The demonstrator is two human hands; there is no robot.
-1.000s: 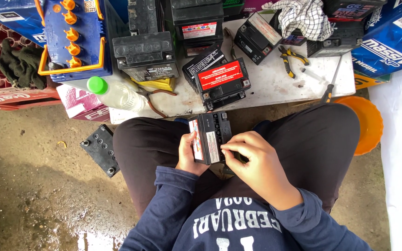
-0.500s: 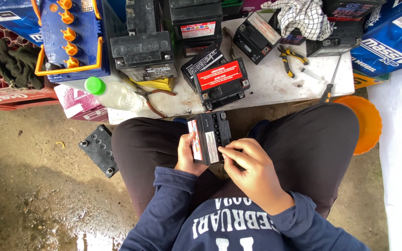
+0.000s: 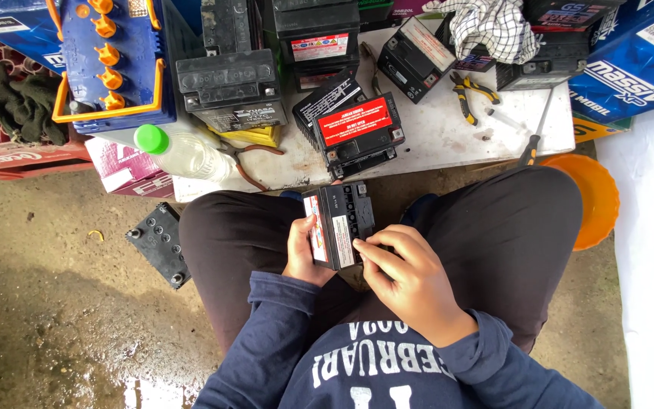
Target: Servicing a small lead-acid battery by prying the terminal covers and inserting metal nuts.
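Note:
I sit with a small black motorcycle battery (image 3: 346, 220) held over my lap. My left hand (image 3: 302, 254) grips its left side, thumb on the red-and-white label. My right hand (image 3: 403, 276) rests against its near right edge, fingers curled on the casing and the white sticker. The battery's top with its row of cell caps faces up. Another black battery with a red label (image 3: 357, 132) stands on the white board (image 3: 448, 140) just beyond my knees.
Several more black batteries (image 3: 228, 87) crowd the board, with yellow-handled pliers (image 3: 469, 95), a screwdriver (image 3: 535, 136), a checked cloth (image 3: 490, 26) and a green-capped bottle (image 3: 179, 151). A blue battery with orange caps (image 3: 115, 68) stands left, a black lid (image 3: 159, 242) lies on wet ground, an orange bowl (image 3: 596, 201) sits right.
My right hand has shifted slightly down along the battery's right edge. The battery and left hand stay nearly still.

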